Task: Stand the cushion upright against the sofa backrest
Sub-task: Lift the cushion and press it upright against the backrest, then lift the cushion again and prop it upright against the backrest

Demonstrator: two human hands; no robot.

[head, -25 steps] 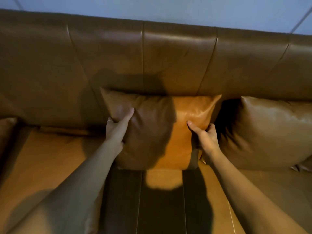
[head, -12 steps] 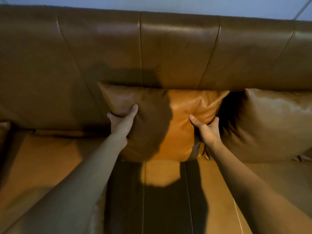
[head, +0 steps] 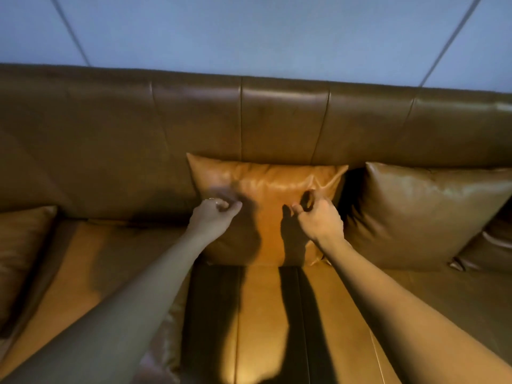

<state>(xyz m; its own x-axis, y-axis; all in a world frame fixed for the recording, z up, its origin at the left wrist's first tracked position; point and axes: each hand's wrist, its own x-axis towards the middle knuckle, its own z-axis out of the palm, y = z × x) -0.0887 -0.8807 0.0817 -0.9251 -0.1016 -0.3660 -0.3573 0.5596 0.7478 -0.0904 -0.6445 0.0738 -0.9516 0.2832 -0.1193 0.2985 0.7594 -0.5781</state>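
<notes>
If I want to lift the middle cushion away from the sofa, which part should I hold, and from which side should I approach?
Probably hold the cushion by its two side edges, one hand each, approaching from the front. It stands upright against the backrest, so its back is blocked. The left edge is free; the right edge sits close to the bigger cushion, so slide the fingers in there. The slack, wrinkled cover should pinch easily.

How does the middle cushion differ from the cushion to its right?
The middle cushion is lighter, orange-tan; the right cushion is darker brown. Both hands, left hand and right hand, are in front of the middle one with fingers curled; none is at the right one. The right cushion looks larger. Both stand upright against the sofa backrest and look like leather.
</notes>
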